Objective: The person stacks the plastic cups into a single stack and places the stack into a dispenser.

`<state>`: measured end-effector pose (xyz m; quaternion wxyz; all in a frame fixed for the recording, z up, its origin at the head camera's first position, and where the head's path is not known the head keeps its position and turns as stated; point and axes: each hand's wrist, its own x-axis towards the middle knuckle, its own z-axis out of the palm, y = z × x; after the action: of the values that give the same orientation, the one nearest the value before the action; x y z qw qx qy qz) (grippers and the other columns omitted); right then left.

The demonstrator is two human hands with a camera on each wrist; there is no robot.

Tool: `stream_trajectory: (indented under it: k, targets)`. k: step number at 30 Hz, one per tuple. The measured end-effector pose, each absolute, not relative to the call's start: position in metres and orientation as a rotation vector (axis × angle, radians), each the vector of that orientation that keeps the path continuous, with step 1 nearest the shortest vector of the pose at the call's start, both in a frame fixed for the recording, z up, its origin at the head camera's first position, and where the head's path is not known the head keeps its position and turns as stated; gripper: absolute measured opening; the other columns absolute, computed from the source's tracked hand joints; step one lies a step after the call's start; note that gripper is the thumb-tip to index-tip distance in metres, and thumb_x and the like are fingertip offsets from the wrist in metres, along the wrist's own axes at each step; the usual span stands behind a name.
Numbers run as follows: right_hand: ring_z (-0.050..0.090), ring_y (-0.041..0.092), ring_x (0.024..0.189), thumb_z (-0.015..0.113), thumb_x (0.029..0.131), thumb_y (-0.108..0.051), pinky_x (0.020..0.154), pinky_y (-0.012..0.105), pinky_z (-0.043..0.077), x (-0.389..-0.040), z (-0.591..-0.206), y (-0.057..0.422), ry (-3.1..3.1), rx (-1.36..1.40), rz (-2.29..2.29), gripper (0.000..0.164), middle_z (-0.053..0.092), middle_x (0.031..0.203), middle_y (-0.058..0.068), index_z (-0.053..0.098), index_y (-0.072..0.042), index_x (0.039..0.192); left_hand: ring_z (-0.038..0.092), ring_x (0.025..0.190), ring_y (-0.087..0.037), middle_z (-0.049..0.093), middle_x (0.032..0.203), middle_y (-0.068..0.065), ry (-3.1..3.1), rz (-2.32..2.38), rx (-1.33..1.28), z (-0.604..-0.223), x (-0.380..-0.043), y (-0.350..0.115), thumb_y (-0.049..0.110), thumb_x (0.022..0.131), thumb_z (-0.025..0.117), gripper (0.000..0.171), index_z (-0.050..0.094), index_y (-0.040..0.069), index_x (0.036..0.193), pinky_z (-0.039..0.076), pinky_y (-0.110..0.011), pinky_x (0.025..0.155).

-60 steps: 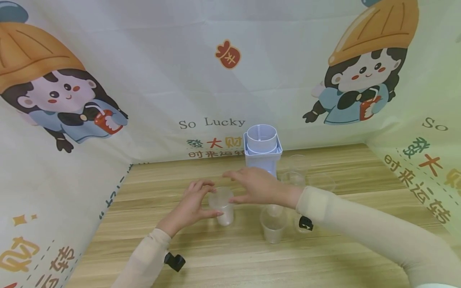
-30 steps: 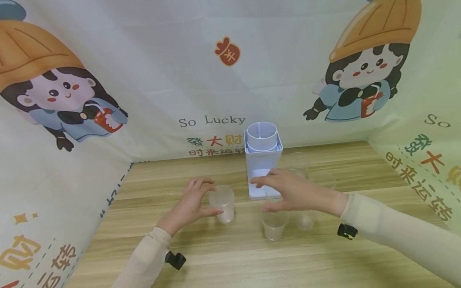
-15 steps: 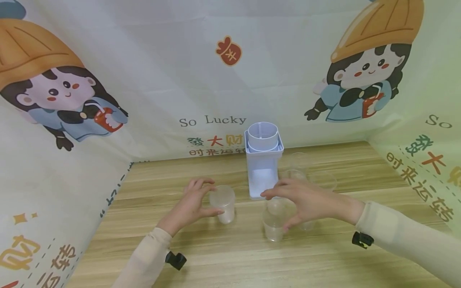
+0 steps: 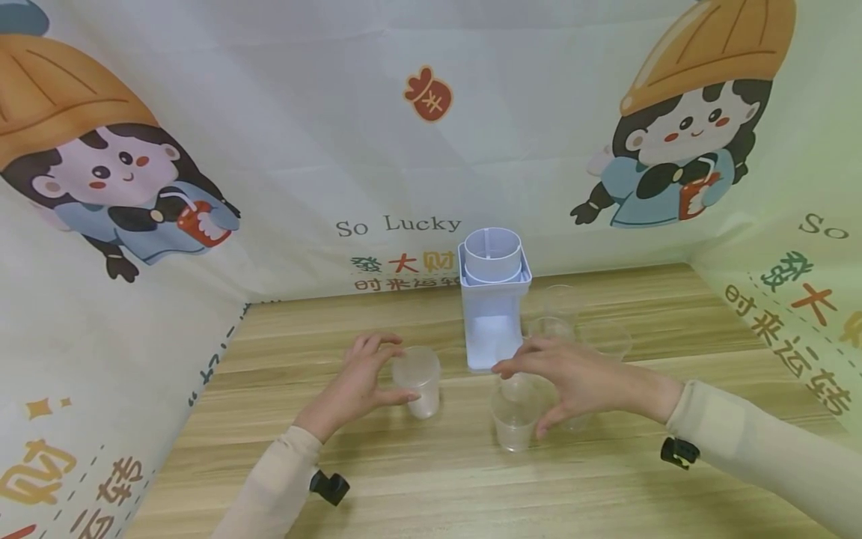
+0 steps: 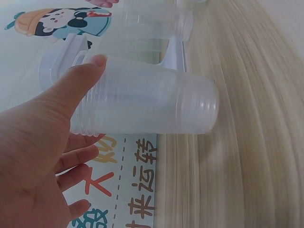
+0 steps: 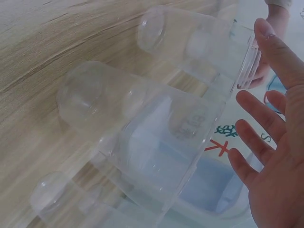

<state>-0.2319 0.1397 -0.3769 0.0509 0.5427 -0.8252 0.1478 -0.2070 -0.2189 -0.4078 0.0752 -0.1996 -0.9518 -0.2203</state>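
A short stack of nested clear plastic cups stands upright on the table; several rims show in the left wrist view. My left hand holds it near the top, thumb in front and fingers curved behind, partly hidden by the plastic. Another clear cup stands upright to the right. Beside it is my right hand, thumb and fingers spread apart around its right side. In the right wrist view, that hand's fingers are loosely extended, with nothing gripped between them.
A pale blue dispenser-like stand with a round open top stands behind the cups. More clear cups, partly hidden, stand behind my right hand, including a cup at the right. A printed cloth walls the table's back and sides.
My right hand has moved from beside the left hand's stack, rightward past the stand's front, to the cup at right. It is almost still since half a second ago. The left hand stays put.
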Motion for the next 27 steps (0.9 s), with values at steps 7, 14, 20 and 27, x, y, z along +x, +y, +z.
stream_trajectory:
  k: [7, 14, 20, 27]
  targets:
    - [0.058, 0.014, 0.115, 0.084, 0.062, -0.056, 0.094, 0.039, 0.052, -0.2323, -0.378, 0.1384, -2.519, 1.648, 0.421, 0.091, 0.065, 0.125, -0.008, 0.053, -0.023, 0.141, 0.036, 0.136, -0.033, 0.049, 0.145, -0.011, -2.859, -0.672, -0.592, -0.4064, -0.2062, -0.2187, 0.044, 0.072, 0.086, 0.064, 0.066, 0.008, 0.121, 0.032, -0.06, 0.112]
    - [0.059, 0.013, 0.114, 0.085, 0.062, -0.055, 0.093, 0.038, 0.053, -0.2318, -0.3804, 0.1379, -2.496, 1.654, 0.398, 0.09, 0.065, 0.124, -0.006, 0.054, -0.022, 0.14, 0.038, 0.135, -0.033, 0.049, 0.145, -0.009, -2.861, -0.643, -0.591, -0.4078, -0.2069, -0.2191, 0.046, 0.072, 0.085, 0.065, 0.066, 0.009, 0.121, 0.034, -0.059, 0.111]
    - [0.058, 0.015, 0.114, 0.086, 0.063, -0.052, 0.095, 0.04, 0.052, -0.2323, -0.3809, 0.1374, -2.5, 1.658, 0.395, 0.089, 0.065, 0.124, -0.005, 0.053, -0.022, 0.14, 0.039, 0.134, -0.033, 0.05, 0.144, -0.009, -2.856, -0.632, -0.596, -0.4079, -0.2072, -0.219, 0.046, 0.072, 0.085, 0.064, 0.066, 0.009, 0.121, 0.033, -0.059, 0.111]
    - [0.058, 0.015, 0.118, 0.086, 0.065, -0.049, 0.1, 0.043, 0.05, -0.23, -0.3806, 0.1357, -2.554, 1.645, 0.38, 0.088, 0.064, 0.127, -0.006, 0.052, -0.023, 0.141, 0.038, 0.134, -0.034, 0.05, 0.144, -0.01, -2.857, -0.634, -0.598, -0.4072, -0.207, -0.2185, 0.045, 0.072, 0.086, 0.063, 0.066, 0.008, 0.12, 0.033, -0.059, 0.111]
